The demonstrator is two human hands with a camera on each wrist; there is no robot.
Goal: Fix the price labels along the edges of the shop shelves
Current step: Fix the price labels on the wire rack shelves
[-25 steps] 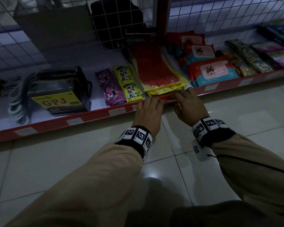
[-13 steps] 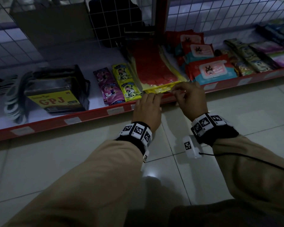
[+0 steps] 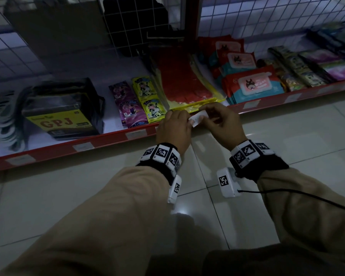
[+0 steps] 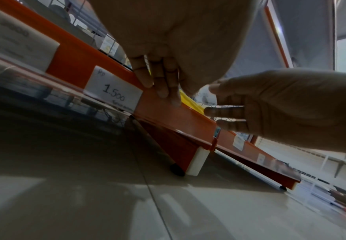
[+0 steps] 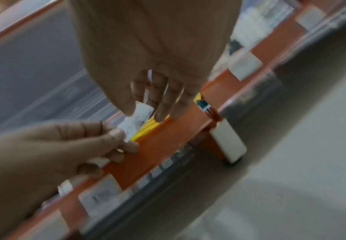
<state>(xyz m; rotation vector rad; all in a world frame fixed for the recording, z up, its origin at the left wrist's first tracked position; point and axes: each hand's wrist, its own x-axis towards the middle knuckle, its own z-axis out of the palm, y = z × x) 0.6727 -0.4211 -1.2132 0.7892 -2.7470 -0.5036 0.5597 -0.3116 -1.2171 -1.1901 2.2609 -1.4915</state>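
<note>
A small white price label (image 3: 197,118) is off the red shelf edge (image 3: 108,139) and held just above it. My left hand (image 3: 187,121) pinches its left end and my right hand (image 3: 206,116) pinches its right end. The right wrist view is blurred but shows the label (image 5: 136,121) stretched between the right hand's (image 5: 145,113) thumb and fingers and the left hand's (image 5: 125,141) fingertips, in front of yellow packets. In the left wrist view the left hand's fingers (image 4: 163,87) hang over the orange-red rail (image 4: 178,116), beside a label reading 1.500 (image 4: 114,95).
More white labels (image 3: 135,134) sit along the rail to the left and to the right (image 3: 251,104). The shelf holds a GPJ box (image 3: 60,116), sachets (image 3: 147,100), red and yellow packets (image 3: 185,86) and wipes packs (image 3: 253,84). A tiled floor (image 3: 287,148) lies below.
Both hands were at the shelf edge with fingers on the rail. They have since come up slightly with the white label held between them, and the view has shifted a little.
</note>
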